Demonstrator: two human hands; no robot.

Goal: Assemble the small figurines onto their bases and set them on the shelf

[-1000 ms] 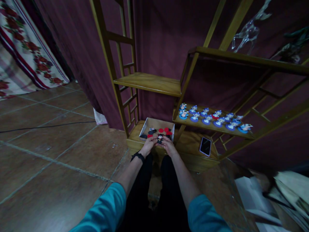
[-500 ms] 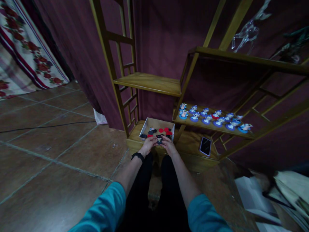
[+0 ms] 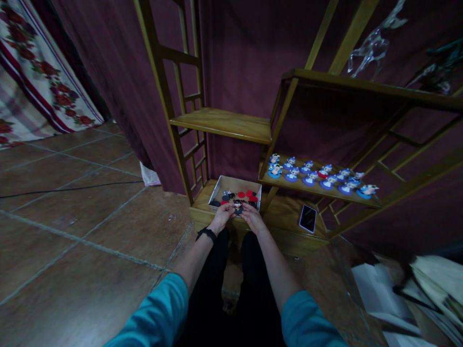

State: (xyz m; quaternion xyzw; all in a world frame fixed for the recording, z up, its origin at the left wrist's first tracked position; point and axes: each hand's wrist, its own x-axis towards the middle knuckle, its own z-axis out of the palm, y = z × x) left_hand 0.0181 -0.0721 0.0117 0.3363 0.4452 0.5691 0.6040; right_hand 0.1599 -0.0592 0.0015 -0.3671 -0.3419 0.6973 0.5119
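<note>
Holds a small figurine [image 3: 238, 207], dark-haired and pale-faced, upright between the fingertips of both hands, at the near edge of an open, shallow box [image 3: 240, 181]. Grips one side of it with the left hand [image 3: 223, 215] and the other side with the right hand [image 3: 253, 217], fingers bent and spread no wider than the figurine itself. Cannot tell from this view the exact placing of each finger, nor any contact between the figurine and the box rim. Has inside the box several flat red discs [image 3: 241, 195], some dark pieces [image 3: 216, 203] and a black-and-white piece [image 3: 227, 193], too small to make out in detail. Wears a dark band [image 3: 206, 233] on the left wrist and blue-green sleeves [image 3: 155, 308] reaching about the elbows. Faces a wooden shelf unit [image 3: 224, 123], with the box on its bottom level and, farther right on that level, a dark-screened phone [image 3: 307, 219] lying flat. Has on the next shelf up, at the right, two rows of little figures [image 3: 310, 179], mostly on purple bases, with blue ones toward both ends and a single red base [image 3: 323, 174] in the back row. Has behind the unit a plum-coloured curtain [image 3: 238, 62].
</note>
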